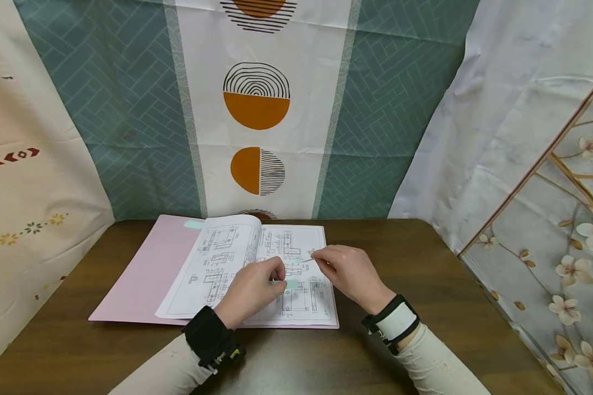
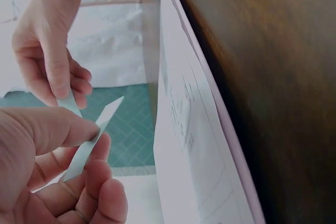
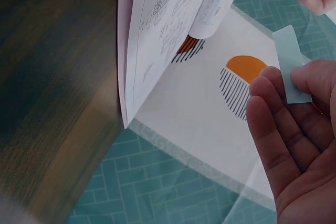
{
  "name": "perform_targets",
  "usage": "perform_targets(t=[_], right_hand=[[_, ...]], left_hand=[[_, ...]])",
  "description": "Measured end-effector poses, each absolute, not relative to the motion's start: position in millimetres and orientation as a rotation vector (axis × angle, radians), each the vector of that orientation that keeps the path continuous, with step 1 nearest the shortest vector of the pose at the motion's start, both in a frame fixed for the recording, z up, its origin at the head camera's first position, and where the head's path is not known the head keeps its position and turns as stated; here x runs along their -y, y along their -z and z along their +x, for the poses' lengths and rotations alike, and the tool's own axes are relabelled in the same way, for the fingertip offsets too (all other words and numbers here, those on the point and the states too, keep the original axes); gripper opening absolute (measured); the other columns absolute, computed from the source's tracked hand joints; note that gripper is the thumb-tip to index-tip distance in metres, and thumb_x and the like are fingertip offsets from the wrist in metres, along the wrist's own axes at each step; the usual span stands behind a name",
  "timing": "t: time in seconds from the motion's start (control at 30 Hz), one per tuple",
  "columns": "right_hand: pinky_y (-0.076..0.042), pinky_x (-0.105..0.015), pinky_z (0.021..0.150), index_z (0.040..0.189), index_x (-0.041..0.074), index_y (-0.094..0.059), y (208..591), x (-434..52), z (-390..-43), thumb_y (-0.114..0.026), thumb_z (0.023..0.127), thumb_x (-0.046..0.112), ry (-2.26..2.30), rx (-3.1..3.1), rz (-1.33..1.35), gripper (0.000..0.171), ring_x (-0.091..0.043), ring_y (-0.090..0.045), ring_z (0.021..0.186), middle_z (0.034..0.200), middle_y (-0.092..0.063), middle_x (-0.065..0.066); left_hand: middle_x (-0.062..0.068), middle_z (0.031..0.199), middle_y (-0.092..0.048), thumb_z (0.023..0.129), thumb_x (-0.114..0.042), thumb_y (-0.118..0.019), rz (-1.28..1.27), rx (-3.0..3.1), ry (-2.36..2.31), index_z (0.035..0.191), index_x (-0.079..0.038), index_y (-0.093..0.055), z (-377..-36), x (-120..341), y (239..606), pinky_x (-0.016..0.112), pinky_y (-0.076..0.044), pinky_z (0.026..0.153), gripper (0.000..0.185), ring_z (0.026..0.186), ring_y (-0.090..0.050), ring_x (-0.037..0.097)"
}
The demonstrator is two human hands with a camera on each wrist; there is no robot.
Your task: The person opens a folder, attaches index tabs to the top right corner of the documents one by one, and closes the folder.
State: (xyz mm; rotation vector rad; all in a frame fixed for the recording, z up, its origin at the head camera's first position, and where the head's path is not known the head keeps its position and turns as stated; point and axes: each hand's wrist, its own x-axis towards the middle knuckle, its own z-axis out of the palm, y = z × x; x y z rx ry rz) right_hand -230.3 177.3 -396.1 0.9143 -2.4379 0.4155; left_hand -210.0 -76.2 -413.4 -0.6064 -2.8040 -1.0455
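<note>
An open booklet (image 1: pixel 289 315) of technical drawings with a pink cover (image 1: pixel 138 274) lies on the table. Above its right page, my left hand (image 1: pixel 254 288) pinches a pale green paper strip (image 2: pixel 84 153) between thumb and fingers. To its right, my right hand (image 1: pixel 348 271) holds a second pale green strip (image 3: pixel 291 64) the same way, over the page's right edge. The two strips are held close together but look apart in the right wrist view. Part of the left page is hidden behind my left hand.
Another pale green strip (image 1: pixel 194 224) sits at the top of the pink cover, by the left page. Brown wooden table (image 1: pixel 400 263) surrounds the booklet. A patterned curtain (image 1: pixel 395 109) hangs behind the table's far edge.
</note>
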Motion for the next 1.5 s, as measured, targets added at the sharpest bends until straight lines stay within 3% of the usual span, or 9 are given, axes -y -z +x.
perform_targets(t=[0.17,0.57,0.97,1.17,1.33,1.5], right_hand=[[-0.063,-0.035,0.079,0.113,0.011,-0.086,398,-178,-232,-0.091,0.091,0.005,-0.411,2.434,0.907,0.023,-0.014,-0.075,0.085,0.103,-0.083,-0.001],[-0.063,-0.035,0.080,0.112,0.012,-0.086,401,-179,-233,-0.092,0.091,0.006,-0.441,2.454,0.898,0.023,-0.013,-0.074,0.084,0.103,-0.083,-0.001],[-0.063,-0.033,0.082,0.111,0.014,-0.087,402,-179,-235,-0.092,0.091,0.009,-0.476,2.486,0.891,0.021,-0.012,-0.072,0.083,0.102,-0.083,0.002],[-0.061,-0.030,0.077,0.110,0.015,-0.087,401,-180,-237,-0.093,0.091,0.010,-0.432,2.482,0.900,0.020,-0.009,-0.068,0.080,0.099,-0.081,0.003],[-0.059,-0.029,0.073,0.109,0.017,-0.087,402,-182,-239,-0.094,0.090,0.010,-0.386,2.476,0.898,0.021,-0.009,-0.066,0.077,0.099,-0.080,0.004],[-0.058,-0.028,0.071,0.108,0.017,-0.087,405,-190,-241,-0.096,0.087,0.008,-0.356,2.465,0.901,0.024,-0.009,-0.064,0.075,0.097,-0.079,0.005]], left_hand=[[-0.014,0.076,-0.061,0.094,-0.010,-0.084,-0.721,2.795,1.014,0.087,-0.023,-0.063,-199,76,412,0.031,-0.043,0.062,0.026,0.066,-0.054,0.008],[-0.019,0.074,-0.057,0.092,-0.011,-0.084,-1.060,2.844,0.979,0.081,-0.026,-0.061,-169,71,412,0.026,-0.044,0.064,0.030,0.066,-0.051,0.003],[-0.019,0.069,-0.053,0.093,-0.015,-0.089,-1.191,2.907,0.808,0.081,-0.027,-0.061,-160,65,419,0.024,-0.042,0.062,0.032,0.064,-0.049,0.002],[-0.017,0.069,-0.051,0.090,-0.014,-0.090,-1.211,2.897,0.682,0.081,-0.026,-0.060,-160,62,422,0.025,-0.042,0.061,0.033,0.064,-0.048,0.003],[-0.015,0.078,-0.054,0.088,-0.016,-0.092,-1.241,2.863,0.559,0.086,-0.025,-0.063,-158,61,422,0.025,-0.042,0.066,0.031,0.070,-0.047,0.005],[-0.009,0.095,-0.064,0.096,-0.020,-0.087,-1.196,2.806,0.538,0.100,-0.021,-0.074,-160,65,412,0.027,-0.050,0.075,0.014,0.083,-0.056,0.008]])
